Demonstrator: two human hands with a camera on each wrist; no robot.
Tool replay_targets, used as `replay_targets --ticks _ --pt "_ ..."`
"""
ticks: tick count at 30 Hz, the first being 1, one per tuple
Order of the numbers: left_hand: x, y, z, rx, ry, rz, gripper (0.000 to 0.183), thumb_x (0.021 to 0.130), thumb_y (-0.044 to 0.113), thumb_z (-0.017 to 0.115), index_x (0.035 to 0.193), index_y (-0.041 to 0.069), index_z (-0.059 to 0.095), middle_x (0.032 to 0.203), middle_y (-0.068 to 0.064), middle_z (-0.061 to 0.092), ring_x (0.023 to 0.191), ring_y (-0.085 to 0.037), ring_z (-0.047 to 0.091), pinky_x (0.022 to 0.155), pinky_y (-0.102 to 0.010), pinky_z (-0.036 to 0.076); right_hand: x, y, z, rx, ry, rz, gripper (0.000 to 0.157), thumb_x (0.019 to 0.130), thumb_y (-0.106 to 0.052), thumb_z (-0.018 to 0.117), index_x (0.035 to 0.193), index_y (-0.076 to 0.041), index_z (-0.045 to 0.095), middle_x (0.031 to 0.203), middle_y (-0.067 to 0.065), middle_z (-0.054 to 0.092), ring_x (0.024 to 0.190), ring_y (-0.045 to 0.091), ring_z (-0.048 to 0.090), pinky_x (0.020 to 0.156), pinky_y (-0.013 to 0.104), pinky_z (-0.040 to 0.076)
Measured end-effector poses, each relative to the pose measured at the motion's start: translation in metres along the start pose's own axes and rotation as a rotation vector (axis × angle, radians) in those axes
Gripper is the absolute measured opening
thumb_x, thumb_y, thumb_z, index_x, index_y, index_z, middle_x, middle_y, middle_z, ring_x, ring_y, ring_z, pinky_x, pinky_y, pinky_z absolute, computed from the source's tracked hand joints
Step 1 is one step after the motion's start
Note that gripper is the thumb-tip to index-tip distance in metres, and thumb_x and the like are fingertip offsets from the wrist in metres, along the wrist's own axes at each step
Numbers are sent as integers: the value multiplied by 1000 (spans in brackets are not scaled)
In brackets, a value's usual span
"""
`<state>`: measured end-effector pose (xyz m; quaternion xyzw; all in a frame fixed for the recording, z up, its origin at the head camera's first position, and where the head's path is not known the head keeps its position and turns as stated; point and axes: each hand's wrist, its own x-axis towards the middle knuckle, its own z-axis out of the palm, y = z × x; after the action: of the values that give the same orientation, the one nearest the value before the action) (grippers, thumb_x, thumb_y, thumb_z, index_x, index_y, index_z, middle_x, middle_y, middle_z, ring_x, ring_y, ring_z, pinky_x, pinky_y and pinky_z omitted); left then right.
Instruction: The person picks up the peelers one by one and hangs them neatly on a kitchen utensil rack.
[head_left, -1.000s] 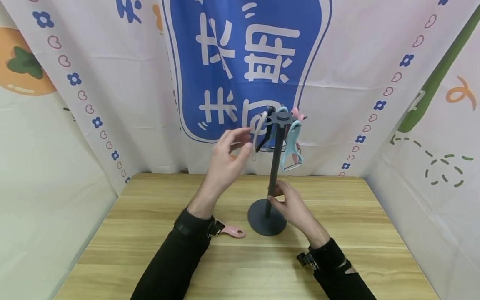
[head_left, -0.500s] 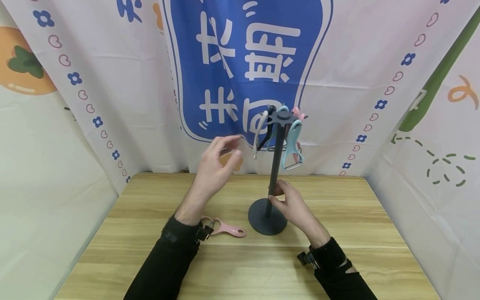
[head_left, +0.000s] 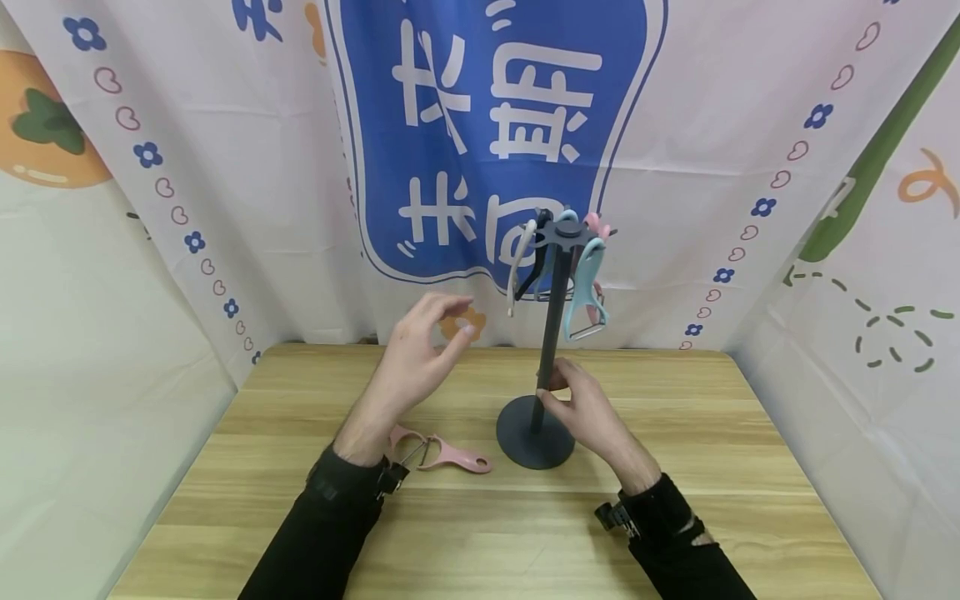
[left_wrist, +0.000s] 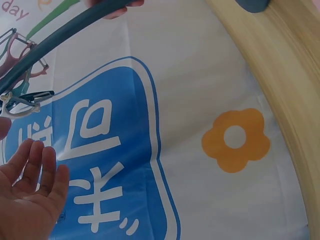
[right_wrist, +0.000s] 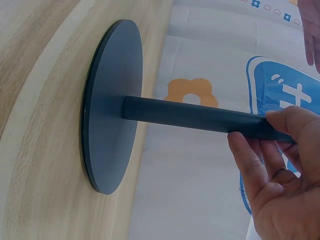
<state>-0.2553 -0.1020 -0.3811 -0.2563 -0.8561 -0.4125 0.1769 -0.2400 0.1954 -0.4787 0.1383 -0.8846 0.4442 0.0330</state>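
My right hand (head_left: 588,412) holds the pole of a dark stand (head_left: 553,325) low down; in the right wrist view the thumb and fingers curl round the pole above its flat round base (right_wrist: 112,110). Peelers hang from the top: a white one (head_left: 519,267), a black one (head_left: 537,262), a light blue one (head_left: 587,287) at the front, and pink and blue ones partly hidden behind. My left hand (head_left: 408,358) is raised left of the stand, fingers relaxed and apart, holding nothing. Below it a pink peeler (head_left: 459,457) lies on the table.
A second pink curved piece with a blade (head_left: 401,437) lies against the peeler's head, partly hidden by my left wrist. The wooden table (head_left: 675,517) ends at a printed cloth (head_left: 675,208) behind the stand. Cloth also hangs on both sides.
My left hand has drawn back from beside the hanging white peeler, moving left and down, uncovering more of the pink pieces on the table. The right hand stays on the pole.
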Motion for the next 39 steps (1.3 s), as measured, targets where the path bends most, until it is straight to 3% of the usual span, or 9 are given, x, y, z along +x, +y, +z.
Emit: replay_targets --ticks 10,25,32,39 --pt "-14 -8 4 58 -115 33 45 115 24 76 157 9 69 155 -12 72 146 -34 69 126 -60 58 0 0 -1 3 -2 1 26 114 -9 76 139 -4 71 127 17 76 128 40 78 108 61 70" --pt "-36 -21 15 177 -294 27 45 115 30 76 155 11 71 156 -10 74 151 -35 67 130 -61 56 0 1 0 -9 2 -11 26 114 -8 76 139 -5 72 128 16 76 126 38 79 107 61 70" --pt "-44 -30 17 214 -410 10 48 116 32 76 159 10 69 163 -12 70 157 -37 64 133 -62 53 0 1 0 -7 1 -5 27 114 -9 76 140 -5 71 128 16 77 127 39 79 108 62 70" --pt "-52 -40 23 254 -498 6 47 115 32 78 157 12 70 159 -10 72 152 -35 67 129 -59 58 0 1 0 2 2 -2 27 114 -9 75 140 -5 71 129 17 76 128 39 79 108 62 70"
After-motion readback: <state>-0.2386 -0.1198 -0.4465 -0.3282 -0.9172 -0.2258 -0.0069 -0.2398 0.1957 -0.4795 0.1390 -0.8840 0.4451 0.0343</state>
